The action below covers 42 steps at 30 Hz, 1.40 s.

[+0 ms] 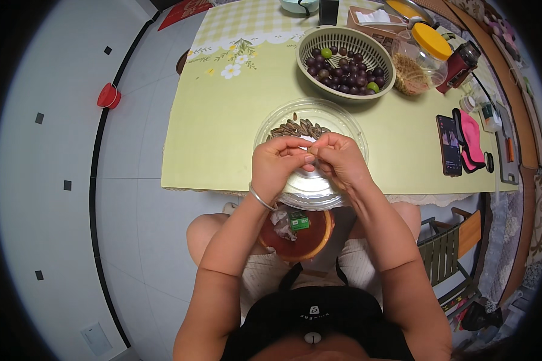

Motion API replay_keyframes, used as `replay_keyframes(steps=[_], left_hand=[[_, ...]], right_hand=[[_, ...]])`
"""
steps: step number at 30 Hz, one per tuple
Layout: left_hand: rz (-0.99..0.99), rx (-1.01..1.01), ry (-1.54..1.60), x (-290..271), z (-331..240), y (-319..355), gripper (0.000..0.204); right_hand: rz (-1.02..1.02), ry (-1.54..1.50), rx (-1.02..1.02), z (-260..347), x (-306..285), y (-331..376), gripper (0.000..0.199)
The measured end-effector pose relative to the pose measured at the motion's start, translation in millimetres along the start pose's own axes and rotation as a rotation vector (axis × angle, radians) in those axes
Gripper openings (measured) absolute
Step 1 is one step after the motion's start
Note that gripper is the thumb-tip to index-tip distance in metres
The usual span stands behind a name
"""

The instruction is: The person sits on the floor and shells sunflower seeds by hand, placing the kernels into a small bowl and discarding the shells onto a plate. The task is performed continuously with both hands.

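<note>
Nearest to us, below the near edge of the desk (205, 132), we see a round reddish bin (328, 231) between the person's knees, with a small green box (299, 221) and crumpled clear plastic (283, 226) in it. A green slatted chair (442, 259) stands off the desk's near right corner.

Above a clear round tray (346, 120) at the middle of the near edge, the left hand (277, 161) and the right hand (341, 161) meet. We see the fingers of both drawn into narrow pinches, tips touching or nearly so; whatever lies between them is too small for us to tell. A silvery bracelet (262, 198) circles the left wrist. Just past the fingers, we find a loose heap of dark, slender seeds (298, 128) lying in the tray, toward its far left side.

Toward the right edge we notice a lit phone (448, 145), with a pink and black soft item (473, 138) just beside it. Farther back, a grey-green colander (343, 37) holds dark grapes (349, 75) and a few green ones. To its right, near the far right corner, we see a clear jar (412, 66) with a yellow lid (432, 41), then a dark red bottle (461, 66).
</note>
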State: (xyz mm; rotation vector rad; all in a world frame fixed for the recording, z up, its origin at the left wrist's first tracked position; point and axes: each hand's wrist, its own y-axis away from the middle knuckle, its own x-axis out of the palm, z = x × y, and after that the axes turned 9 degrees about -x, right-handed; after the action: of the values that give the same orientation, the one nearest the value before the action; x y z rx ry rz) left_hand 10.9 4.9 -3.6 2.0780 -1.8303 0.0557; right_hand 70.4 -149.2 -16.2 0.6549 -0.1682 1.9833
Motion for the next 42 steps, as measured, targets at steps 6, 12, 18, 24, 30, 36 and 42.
replay_keyframes(steps=[6, 12, 18, 24, 30, 36, 42], left_hand=[[0.013, -0.088, 0.197, -4, 7, -4, 0.019], [0.016, -0.162, 0.256, -8, 5, -7, 0.015], [0.045, 0.03, 0.072, -4, 7, -7, 0.014], [-0.009, 0.136, -0.074, -2, 11, -6, 0.016], [-0.033, 0.164, -0.065, -1, 13, -6, 0.009], [-0.081, 0.163, -0.24, -4, 11, -6, 0.007], [-0.068, 0.376, -0.974, -7, 7, -1, 0.008]], right_hand=[[-0.042, 0.058, -0.043, -3, 3, 0, 0.005], [-0.029, 0.084, -0.057, 2, 5, 2, 0.005], [-0.015, 0.059, -0.049, -1, 1, -1, 0.003], [0.025, -0.02, -0.03, 2, 0, 0, 0.003], [0.003, -0.039, -0.062, -4, -3, -2, 0.003], [-0.014, -0.079, -0.078, 1, -8, -4, 0.003], [-0.027, -0.309, -0.11, 18, -16, -9, 0.012]])
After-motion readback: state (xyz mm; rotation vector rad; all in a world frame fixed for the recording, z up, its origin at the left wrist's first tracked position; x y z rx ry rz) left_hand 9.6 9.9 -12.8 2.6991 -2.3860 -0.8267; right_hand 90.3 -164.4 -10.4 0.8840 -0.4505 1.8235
